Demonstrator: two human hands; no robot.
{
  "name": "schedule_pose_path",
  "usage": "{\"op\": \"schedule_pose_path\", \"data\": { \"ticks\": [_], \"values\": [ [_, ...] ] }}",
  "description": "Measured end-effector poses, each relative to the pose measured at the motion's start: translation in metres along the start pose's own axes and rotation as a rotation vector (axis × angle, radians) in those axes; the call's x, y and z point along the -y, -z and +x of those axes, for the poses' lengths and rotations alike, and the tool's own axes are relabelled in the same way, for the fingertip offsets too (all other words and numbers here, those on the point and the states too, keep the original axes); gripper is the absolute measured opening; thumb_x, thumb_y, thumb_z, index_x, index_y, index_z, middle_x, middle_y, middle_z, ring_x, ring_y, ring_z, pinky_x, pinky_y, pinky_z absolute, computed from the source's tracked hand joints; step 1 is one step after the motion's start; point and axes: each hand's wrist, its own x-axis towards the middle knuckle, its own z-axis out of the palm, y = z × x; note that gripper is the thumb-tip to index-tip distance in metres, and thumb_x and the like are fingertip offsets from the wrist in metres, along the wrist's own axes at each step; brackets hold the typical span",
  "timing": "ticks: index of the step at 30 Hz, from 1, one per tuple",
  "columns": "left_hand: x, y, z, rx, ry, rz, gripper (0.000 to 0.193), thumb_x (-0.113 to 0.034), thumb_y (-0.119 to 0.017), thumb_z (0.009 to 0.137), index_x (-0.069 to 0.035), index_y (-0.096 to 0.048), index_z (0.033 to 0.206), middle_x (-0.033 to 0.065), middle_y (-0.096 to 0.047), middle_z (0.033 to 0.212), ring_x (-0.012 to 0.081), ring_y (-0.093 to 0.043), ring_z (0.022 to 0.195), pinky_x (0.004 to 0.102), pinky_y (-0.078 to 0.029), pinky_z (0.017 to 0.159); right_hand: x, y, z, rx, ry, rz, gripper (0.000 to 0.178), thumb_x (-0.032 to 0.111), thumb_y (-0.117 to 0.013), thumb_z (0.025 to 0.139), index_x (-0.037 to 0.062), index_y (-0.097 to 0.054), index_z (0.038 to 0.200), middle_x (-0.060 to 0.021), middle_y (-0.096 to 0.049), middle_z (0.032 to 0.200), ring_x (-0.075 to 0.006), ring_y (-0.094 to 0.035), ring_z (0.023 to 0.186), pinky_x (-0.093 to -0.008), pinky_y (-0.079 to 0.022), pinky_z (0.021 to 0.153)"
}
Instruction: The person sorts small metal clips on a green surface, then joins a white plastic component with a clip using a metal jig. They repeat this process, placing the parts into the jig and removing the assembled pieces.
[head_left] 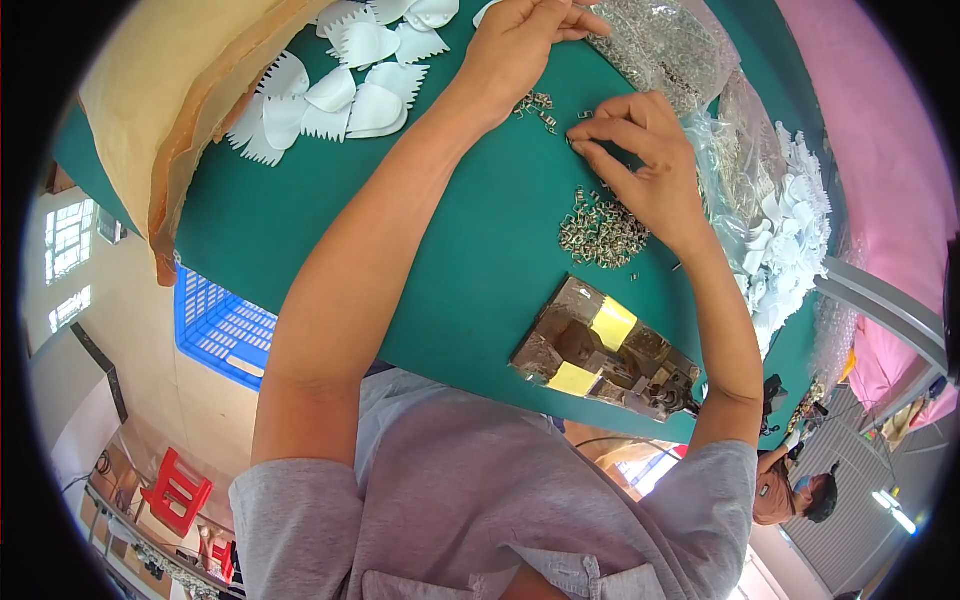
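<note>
My right hand [645, 160] is above the green tabletop [460, 250], thumb and forefinger pinched on a tiny metal clip that barely shows at the tips. Just below it lies a heap of small metal clips [603, 232]. My left hand [525, 45] reaches to the far edge, partly cut off by the picture's top. Its fingers bend together; whatever they hold is hidden. Between the hands is a small scatter of clips [537, 108]. Flat white plastic pieces with toothed edges [345, 95] lie spread to the left of my left hand.
A brown taped block-like fixture [605, 350] sits near the table's front edge. Clear bags of metal parts [670, 50] and a pile of white pieces [790, 230] are at the right. A blue crate [220, 325] stands below left. Another person [795, 490] is at far right.
</note>
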Motion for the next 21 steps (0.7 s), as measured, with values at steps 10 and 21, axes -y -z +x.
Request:
{"op": "schedule_pose_path", "data": {
  "ticks": [10, 21],
  "values": [
    [-0.001, 0.001, -0.001, 0.012, 0.015, -0.031, 0.038, -0.023, -0.041, 0.116, 0.004, -0.059, 0.135, 0.0136, -0.070, 0.118, 0.0200, -0.066, 0.112, 0.0308, -0.050, 0.104, 0.012, 0.001, -0.008, -0.064, -0.053, 0.022, 0.013, 0.010, -0.083, 0.081, 0.0074, -0.077, 0.093, -0.0035, -0.070, 0.089, -0.0234, -0.063, 0.089, -0.0349, -0.052, 0.080],
    [-0.002, -0.001, 0.000, -0.009, 0.027, -0.019, 0.038, -0.023, -0.041, 0.116, 0.005, -0.059, 0.135, 0.0143, -0.069, 0.119, 0.0209, -0.066, 0.113, 0.0309, -0.051, 0.105, 0.014, -0.023, 0.002, -0.070, -0.084, -0.020, 0.012, 0.011, -0.081, 0.081, 0.0082, -0.072, 0.088, -0.0029, -0.066, 0.086, -0.0233, -0.061, 0.085, -0.0365, -0.049, 0.080]
  ]
}}
